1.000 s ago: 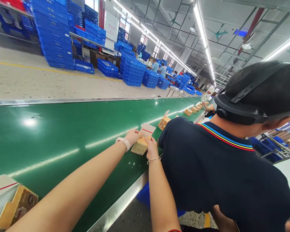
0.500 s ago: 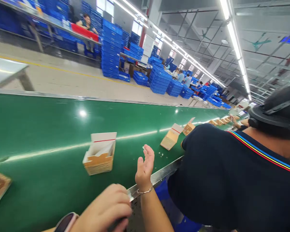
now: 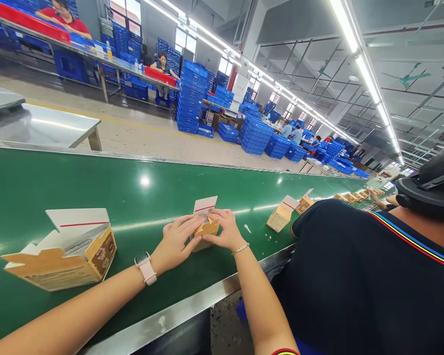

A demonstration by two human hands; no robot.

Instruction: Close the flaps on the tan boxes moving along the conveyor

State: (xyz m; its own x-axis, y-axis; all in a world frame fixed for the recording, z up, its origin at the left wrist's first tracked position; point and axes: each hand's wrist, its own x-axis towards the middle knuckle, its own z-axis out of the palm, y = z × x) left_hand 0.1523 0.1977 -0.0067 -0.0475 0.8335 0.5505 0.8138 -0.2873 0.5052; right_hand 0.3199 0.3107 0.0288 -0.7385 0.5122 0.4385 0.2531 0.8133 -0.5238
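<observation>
A small brown cardboard box (image 3: 209, 228) stands on the green conveyor belt between my two hands, its white lid flap with a red line raised at the back. My left hand (image 3: 177, 242), a pink-strapped watch on its wrist, grips the box's left side, with the thumb at the front. On the right side, my right hand (image 3: 227, 230) curls its fingers over the top edge and its thumb across the front. The fingers partly hide the box and its contents. Nearer on the left, a bigger-looking open carton (image 3: 59, 268) has its flaps up and a silvery packet (image 3: 82, 242) inside.
The green belt (image 3: 163, 296) has a metal edge (image 3: 192, 301) on my side. More open boxes (image 3: 281, 214) and white scraps (image 3: 247, 228) lie to the right. A co-worker in a dark shirt (image 3: 340, 276) is close on my right. Stacked blue crates (image 3: 257, 133) stand beyond.
Both hands have come forward onto the box; earlier the right was raised with nothing gripped and the left was low and blurred. The view has swung left, bringing the left carton further into sight.
</observation>
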